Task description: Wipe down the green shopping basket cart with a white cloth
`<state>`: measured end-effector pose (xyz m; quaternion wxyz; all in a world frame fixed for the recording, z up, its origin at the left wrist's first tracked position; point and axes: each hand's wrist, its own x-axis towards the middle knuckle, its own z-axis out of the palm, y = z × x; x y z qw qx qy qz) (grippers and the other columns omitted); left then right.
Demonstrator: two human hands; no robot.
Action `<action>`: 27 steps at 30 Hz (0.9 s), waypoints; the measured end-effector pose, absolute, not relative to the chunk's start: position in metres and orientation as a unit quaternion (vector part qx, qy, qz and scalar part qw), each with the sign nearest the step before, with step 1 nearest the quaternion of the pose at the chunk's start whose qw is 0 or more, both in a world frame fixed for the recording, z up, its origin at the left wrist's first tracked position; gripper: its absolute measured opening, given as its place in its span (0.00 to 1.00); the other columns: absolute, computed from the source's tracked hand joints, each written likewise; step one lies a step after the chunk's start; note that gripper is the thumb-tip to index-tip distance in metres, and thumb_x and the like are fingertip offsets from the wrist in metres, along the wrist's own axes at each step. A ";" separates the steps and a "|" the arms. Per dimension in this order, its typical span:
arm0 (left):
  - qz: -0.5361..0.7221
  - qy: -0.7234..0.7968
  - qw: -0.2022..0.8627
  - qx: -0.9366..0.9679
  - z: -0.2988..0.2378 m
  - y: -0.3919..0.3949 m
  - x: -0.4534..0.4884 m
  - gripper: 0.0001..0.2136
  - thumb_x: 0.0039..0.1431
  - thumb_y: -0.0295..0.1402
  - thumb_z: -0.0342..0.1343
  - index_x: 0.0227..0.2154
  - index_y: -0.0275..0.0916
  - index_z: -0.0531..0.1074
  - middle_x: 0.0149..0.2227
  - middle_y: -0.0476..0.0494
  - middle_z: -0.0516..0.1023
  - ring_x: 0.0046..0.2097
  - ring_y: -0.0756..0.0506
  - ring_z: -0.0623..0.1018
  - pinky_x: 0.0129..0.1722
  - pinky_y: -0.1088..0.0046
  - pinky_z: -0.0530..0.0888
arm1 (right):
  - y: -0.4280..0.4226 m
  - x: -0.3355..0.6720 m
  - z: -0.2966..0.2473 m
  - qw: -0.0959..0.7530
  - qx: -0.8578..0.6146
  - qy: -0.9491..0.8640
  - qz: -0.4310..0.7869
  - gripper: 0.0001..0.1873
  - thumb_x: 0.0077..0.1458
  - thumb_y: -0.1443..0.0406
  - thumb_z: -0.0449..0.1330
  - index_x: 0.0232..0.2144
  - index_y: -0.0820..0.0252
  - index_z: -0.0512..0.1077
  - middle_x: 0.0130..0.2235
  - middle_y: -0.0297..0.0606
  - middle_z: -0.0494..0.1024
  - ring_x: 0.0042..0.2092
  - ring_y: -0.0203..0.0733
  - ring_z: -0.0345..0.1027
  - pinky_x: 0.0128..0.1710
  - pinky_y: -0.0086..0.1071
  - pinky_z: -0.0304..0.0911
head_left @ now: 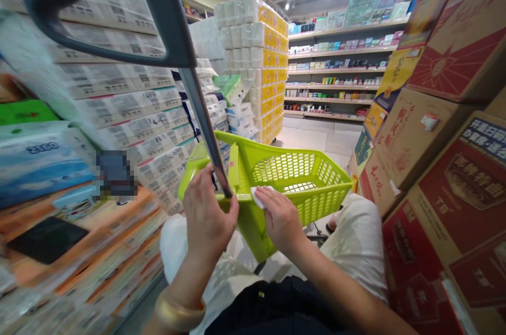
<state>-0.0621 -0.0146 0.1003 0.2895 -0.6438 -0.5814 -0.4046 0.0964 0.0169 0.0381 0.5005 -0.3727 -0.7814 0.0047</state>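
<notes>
A lime-green plastic shopping basket [328, 193] on a trolley frame stands between my knees. Its metal pole [209, 134] rises from the basket's near end to a dark grey looped handle [174, 24] at the upper left. At the foot of the pole, my left hand [207, 213] is closed around the basket's near end, with the thumb beside the pole. My right hand [282, 216] presses a folded white tissue [258, 197] against the basket's upper rim, fingers bent over it. The tissue is mostly covered by those fingers.
Tall stacks of tissue packs [134, 97] line the left side, with a black tablet-like object [47, 239] on orange packs [138, 206]. Cardboard cartons [411, 134] are piled close on the right. Behind are yellow-and-white packs [269, 60] and stocked shelves [336, 53].
</notes>
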 end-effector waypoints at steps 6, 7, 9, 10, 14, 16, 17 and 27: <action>-0.400 -0.466 0.218 -0.759 0.077 -0.027 -0.022 0.31 0.57 0.26 0.51 0.63 0.36 0.51 0.60 0.30 0.61 0.64 0.37 0.61 0.61 0.56 0.65 | 0.019 0.106 0.031 0.494 -0.391 -0.776 0.005 0.22 0.58 0.74 0.49 0.52 0.59 0.72 0.53 0.42 0.77 0.55 0.45 0.70 0.58 0.43 0.64; -0.382 -0.466 0.209 -0.770 0.075 -0.024 -0.019 0.31 0.57 0.25 0.50 0.63 0.34 0.50 0.61 0.30 0.61 0.64 0.38 0.61 0.61 0.57 0.65 | 0.019 0.105 0.032 0.491 -0.379 -0.784 0.011 0.22 0.59 0.73 0.50 0.52 0.58 0.71 0.54 0.41 0.76 0.56 0.44 0.69 0.58 0.43 0.63; -0.344 -0.485 0.203 -0.778 0.071 -0.017 -0.016 0.31 0.56 0.24 0.48 0.63 0.30 0.51 0.60 0.29 0.63 0.63 0.38 0.62 0.61 0.57 0.65 | 0.020 0.106 0.030 0.491 -0.370 -0.789 0.016 0.21 0.59 0.72 0.50 0.53 0.58 0.71 0.54 0.41 0.76 0.56 0.44 0.69 0.59 0.42 0.63; -0.322 -0.502 0.205 -0.776 0.069 -0.013 -0.016 0.30 0.55 0.24 0.48 0.63 0.29 0.52 0.60 0.29 0.64 0.63 0.38 0.63 0.60 0.57 0.66 | 0.021 0.107 0.029 0.494 -0.375 -0.784 0.012 0.21 0.60 0.73 0.49 0.53 0.58 0.71 0.54 0.42 0.76 0.56 0.44 0.69 0.58 0.43 0.63; -0.235 -0.549 0.226 -0.770 0.062 -0.009 -0.016 0.28 0.53 0.24 0.49 0.59 0.26 0.59 0.58 0.30 0.69 0.61 0.37 0.67 0.61 0.57 0.63 | 0.027 0.118 0.019 0.507 -0.421 -0.752 -0.014 0.23 0.58 0.75 0.47 0.50 0.60 0.73 0.51 0.44 0.78 0.55 0.46 0.71 0.57 0.45 0.65; -0.208 -0.559 0.228 -0.769 0.061 -0.009 -0.016 0.25 0.53 0.26 0.50 0.56 0.25 0.64 0.56 0.30 0.71 0.59 0.36 0.68 0.62 0.56 0.62 | 0.026 0.119 0.018 0.507 -0.422 -0.751 -0.014 0.24 0.57 0.76 0.47 0.50 0.59 0.74 0.50 0.43 0.79 0.55 0.45 0.71 0.57 0.45 0.65; -0.201 -0.563 0.227 -0.769 0.061 -0.010 -0.016 0.24 0.53 0.26 0.50 0.54 0.26 0.66 0.55 0.30 0.72 0.58 0.36 0.69 0.62 0.56 0.61 | 0.025 0.118 0.019 0.506 -0.415 -0.756 -0.011 0.24 0.57 0.76 0.47 0.50 0.58 0.73 0.50 0.42 0.78 0.55 0.45 0.70 0.58 0.44 0.64; -0.188 -0.562 0.240 -0.769 0.058 -0.012 -0.018 0.24 0.52 0.29 0.53 0.54 0.27 0.67 0.53 0.31 0.73 0.57 0.36 0.69 0.62 0.57 0.59 | 0.029 0.125 0.017 0.499 -0.451 -0.740 -0.016 0.24 0.56 0.76 0.48 0.49 0.58 0.75 0.49 0.43 0.79 0.53 0.46 0.72 0.56 0.46 0.67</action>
